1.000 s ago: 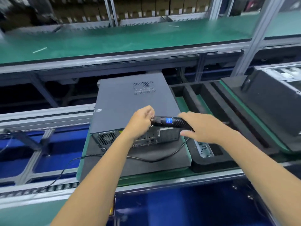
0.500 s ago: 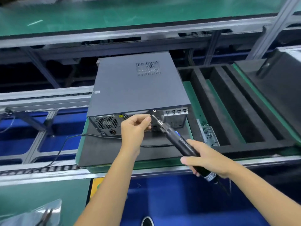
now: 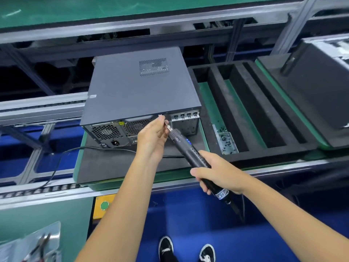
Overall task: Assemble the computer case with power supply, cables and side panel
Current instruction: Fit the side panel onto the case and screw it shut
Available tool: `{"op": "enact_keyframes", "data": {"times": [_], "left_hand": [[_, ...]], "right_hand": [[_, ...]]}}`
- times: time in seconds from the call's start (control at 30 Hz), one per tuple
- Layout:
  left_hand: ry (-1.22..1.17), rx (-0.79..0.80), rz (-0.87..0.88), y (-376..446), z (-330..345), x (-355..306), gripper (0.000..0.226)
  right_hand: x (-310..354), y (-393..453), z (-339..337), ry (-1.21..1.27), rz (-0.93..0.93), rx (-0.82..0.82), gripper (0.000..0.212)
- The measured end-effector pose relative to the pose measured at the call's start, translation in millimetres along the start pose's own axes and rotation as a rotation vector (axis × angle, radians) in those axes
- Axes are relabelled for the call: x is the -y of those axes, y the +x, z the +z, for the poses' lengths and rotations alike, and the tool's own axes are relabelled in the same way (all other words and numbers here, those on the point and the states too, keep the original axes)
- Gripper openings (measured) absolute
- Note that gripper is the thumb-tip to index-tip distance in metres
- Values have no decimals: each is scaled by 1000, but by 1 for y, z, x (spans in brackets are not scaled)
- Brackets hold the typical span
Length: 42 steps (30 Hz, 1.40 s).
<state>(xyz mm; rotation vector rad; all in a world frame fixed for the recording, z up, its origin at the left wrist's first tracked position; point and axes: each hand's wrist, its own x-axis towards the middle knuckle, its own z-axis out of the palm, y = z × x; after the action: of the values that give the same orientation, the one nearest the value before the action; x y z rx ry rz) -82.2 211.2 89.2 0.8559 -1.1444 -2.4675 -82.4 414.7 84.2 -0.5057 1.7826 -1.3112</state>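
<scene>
A grey computer case (image 3: 139, 91) lies on its side on a black foam pallet (image 3: 113, 163), side panel on top and rear ports facing me. My right hand (image 3: 219, 172) grips a black electric screwdriver (image 3: 187, 148) that slants up toward the upper rear edge of the case. At the bit, my left hand (image 3: 153, 138) pinches the tip, where a small screw (image 3: 160, 115) sits close to the panel's rear lip. A black cable (image 3: 75, 150) runs from the case's rear off to the left.
To the right lies a black foam tray (image 3: 251, 110) with long slots, and a small metal dish of screws (image 3: 227, 142) sits at its near end. Another foam-mounted unit (image 3: 317, 95) stands at far right. A yellow box with a green button (image 3: 103, 206) sits below the conveyor rail.
The screwdriver swung from level across the case's rear to slanting up at its upper rear edge. My right hand dropped down toward me; my left hand stayed pinching the bit tip.
</scene>
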Motion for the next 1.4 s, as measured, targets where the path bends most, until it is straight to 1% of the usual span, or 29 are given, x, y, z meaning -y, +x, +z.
{"op": "enact_keyframes", "data": {"times": [0.13, 0.3, 0.53, 0.63, 0.77, 0.83, 0.9, 0.93, 1.0, 1.07, 1.17, 1.23, 1.27, 1.33, 1.4], "left_hand": [[-38, 40, -58, -5, 5, 14, 15], [-104, 32, -88, -5, 16, 19, 14], [-197, 34, -131, -2, 22, 27, 18], [-187, 12, -121, -2, 27, 30, 17], [-159, 2, -78, -2, 36, 38, 16], [-131, -29, -58, -3, 43, 43, 16], [-82, -55, -4, -2, 53, 50, 17], [-39, -63, 37, -2, 58, 53, 19], [108, -78, 119, 2, 67, 58, 24], [241, -69, 152, 5, 72, 60, 29], [288, -54, 169, 8, 75, 60, 31], [230, -71, 174, 8, 76, 59, 28], [169, -85, 149, 8, 76, 58, 25], [53, -114, 53, 11, 74, 54, 19], [-12, -113, -33, 14, 71, 51, 14]], "right_hand": [[-11, -7, 3, 28, 16, -17, 15], [-16, -8, 1, 57, 17, -36, 17], [-20, -6, -2, 36, 40, -54, 30], [-24, -5, 0, 36, 34, -88, 32], [-27, -7, -2, 93, 36, -112, 27], [-28, -9, -6, 98, 30, -128, 26], [-29, -11, -11, 90, 23, -155, 19], [-30, -11, -12, 90, 21, -169, 14], [-30, -12, -15, 96, 19, -196, 11], [-30, -12, -17, 84, 30, -221, 17], [-31, -12, -19, 55, 34, -239, 28], [-30, -11, -19, 51, 28, -240, 31], [-30, -10, -19, 43, 25, -239, 33], [-31, -10, -18, 28, 26, -239, 33], [-32, -10, -17, 28, 28, -243, 31]]}}
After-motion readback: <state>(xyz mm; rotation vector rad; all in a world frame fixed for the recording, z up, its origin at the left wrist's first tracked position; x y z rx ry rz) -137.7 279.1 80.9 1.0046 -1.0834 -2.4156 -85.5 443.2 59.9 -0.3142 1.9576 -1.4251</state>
